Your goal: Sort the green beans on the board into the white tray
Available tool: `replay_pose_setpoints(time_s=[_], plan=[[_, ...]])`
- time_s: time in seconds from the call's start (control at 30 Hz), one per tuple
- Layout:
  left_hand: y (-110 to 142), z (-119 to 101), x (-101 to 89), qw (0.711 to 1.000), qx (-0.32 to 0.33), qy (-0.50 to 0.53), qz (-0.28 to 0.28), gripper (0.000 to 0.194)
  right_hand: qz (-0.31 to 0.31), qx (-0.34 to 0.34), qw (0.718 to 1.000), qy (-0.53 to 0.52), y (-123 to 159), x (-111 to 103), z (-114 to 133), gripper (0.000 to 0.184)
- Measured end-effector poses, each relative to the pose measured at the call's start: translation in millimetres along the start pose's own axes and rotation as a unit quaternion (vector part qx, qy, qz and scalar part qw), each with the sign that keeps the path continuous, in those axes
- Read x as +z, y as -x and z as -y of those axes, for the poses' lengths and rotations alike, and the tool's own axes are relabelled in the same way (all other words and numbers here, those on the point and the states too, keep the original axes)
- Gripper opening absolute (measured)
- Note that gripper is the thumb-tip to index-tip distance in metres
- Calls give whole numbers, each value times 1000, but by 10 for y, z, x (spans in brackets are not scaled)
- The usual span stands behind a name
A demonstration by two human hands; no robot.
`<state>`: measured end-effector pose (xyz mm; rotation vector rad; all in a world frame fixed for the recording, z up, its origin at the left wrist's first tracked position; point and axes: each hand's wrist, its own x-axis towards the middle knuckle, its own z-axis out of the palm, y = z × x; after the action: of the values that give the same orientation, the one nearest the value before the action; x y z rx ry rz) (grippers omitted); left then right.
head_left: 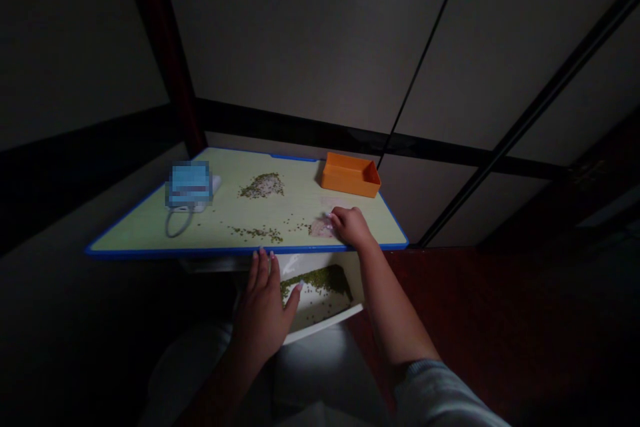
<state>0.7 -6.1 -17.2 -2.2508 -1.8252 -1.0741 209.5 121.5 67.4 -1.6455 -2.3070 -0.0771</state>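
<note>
My left hand (pixel 265 307) has its fingers stretched out. Its fingertips rest at the blue front edge of a small pale-green table (pixel 305 177), and the palm is over a white drawer (pixel 325 325). Small green beans (pixel 325 278) lie in that drawer, thickest toward its back. On the tabletop at the right, my right hand (pixel 351 227) is closed with its fingers curled together; what they hold, if anything, is hidden. Beside those fingers is a pinkish patch (pixel 321 227) that I cannot identify. Loose green beans (pixel 260 233) are strewn along the front of the tabletop.
Farther back lies a heap of green beans mixed with pale grains (pixel 265 185). An orange open box (pixel 349 177) stands at the back right. A blurred blue object (pixel 190 183) with a grey loop sits at the left. Cabinet panels (pixel 310 33) rise behind.
</note>
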Motion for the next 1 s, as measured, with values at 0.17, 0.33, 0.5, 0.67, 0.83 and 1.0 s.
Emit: replay_pose_setpoints(time_s=[0.17,0.33,0.5,0.67,0.83,1.0], plan=[[5,5,17,1000,7,5,-9,73,-14,-4,1000,8,-33,23,72,29],[9,6,28,1000,5,4,-12,73,-41,27,999,19,-35,54,23,31],[5,-5,20,1000,3,2,-9,73,-34,37,998,31,-61,83,4,30],[4,-15,14,1000,0,7,-8,74,-15,28,999,42,-105,89,80,29],[8,-12,18,1000,-1,14,-12,73,9,1,999,34,-101,76,140,27],[11,-12,20,1000,-2,10,-9,73,3,-10,1000,16,-57,53,91,29]])
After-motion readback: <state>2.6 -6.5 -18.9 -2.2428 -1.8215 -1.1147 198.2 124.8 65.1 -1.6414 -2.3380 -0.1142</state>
